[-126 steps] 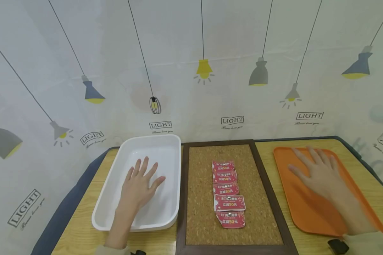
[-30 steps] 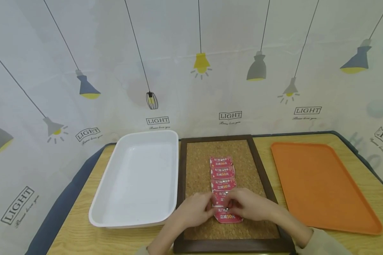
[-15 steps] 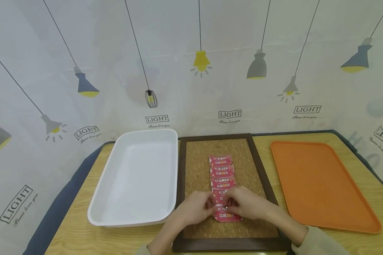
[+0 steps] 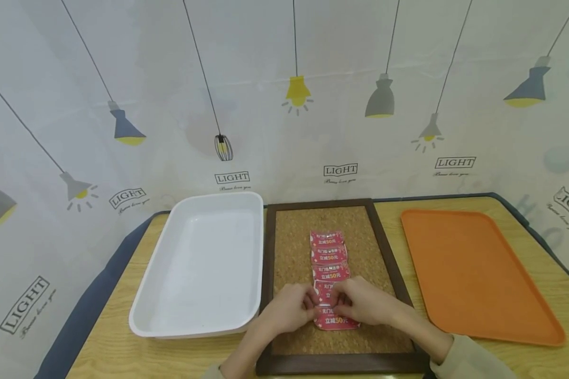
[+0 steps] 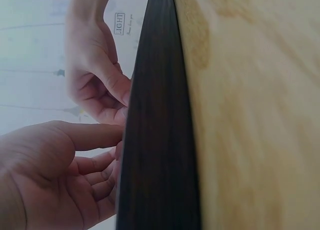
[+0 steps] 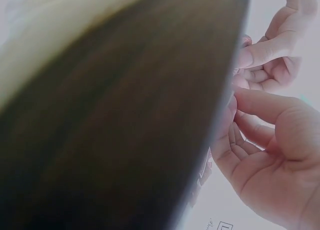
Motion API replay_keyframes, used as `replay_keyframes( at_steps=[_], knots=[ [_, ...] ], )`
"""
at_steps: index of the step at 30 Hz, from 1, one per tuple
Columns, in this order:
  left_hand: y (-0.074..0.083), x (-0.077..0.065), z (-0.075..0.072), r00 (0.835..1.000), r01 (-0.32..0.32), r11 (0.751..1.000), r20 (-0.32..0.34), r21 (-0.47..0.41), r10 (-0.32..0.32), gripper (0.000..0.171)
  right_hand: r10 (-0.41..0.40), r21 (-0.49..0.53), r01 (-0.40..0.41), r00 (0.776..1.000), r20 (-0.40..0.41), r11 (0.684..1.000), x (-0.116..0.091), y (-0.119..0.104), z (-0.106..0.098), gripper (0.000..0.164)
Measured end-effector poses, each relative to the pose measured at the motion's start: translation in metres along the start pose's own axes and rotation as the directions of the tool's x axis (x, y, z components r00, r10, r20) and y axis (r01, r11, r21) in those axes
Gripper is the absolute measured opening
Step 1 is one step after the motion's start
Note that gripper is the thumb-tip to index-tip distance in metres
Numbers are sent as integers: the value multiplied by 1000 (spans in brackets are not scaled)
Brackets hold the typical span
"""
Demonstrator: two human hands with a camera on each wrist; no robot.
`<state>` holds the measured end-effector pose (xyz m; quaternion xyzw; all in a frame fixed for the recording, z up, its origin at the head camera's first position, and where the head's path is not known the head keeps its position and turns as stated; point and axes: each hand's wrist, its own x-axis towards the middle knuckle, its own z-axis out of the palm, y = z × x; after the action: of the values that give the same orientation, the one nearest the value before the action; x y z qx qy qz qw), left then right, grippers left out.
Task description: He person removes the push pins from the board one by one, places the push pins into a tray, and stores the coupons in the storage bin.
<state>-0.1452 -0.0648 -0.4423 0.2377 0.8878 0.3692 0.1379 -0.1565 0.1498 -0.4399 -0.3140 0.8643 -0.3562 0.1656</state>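
Observation:
Red printed coupons [image 4: 330, 256] form an overlapping column on the framed cork board [image 4: 291, 231], with small silver pins showing on the upper ones. My left hand [image 4: 289, 310] pinches the left edge of the lowest coupon [image 4: 335, 321], thumb low and fingers curled above it. The right hand [image 4: 365, 302] has its thumb and forefinger together at that coupon's middle, gripping its pin, which the fingertips hide. Part of the coupon just above is covered too. In the left wrist view, the dark board frame [image 5: 160, 115] hides the tips of both hands.
To the left of the board a deep white tub [image 4: 253, 252] stands on the wooden table [image 4: 109, 337]. An orange tray [image 4: 479, 273] lies on the right. Behind the table hangs a cloth [image 4: 265, 105] printed with lamps.
Both hands came from over the tub and the orange tray to the lowest coupons. During the last second they barely moved; the right fingertips closed over the lowest pin, visible earlier.

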Motion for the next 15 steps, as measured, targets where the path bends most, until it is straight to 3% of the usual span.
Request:
replay_keyframes(
  at_steps=[15],
  knots=[
    [4, 0, 0, 999, 31, 999, -35, -32, -32, 15, -5, 28, 5, 1000, 9, 1000, 0, 0, -1, 12]
  ],
)
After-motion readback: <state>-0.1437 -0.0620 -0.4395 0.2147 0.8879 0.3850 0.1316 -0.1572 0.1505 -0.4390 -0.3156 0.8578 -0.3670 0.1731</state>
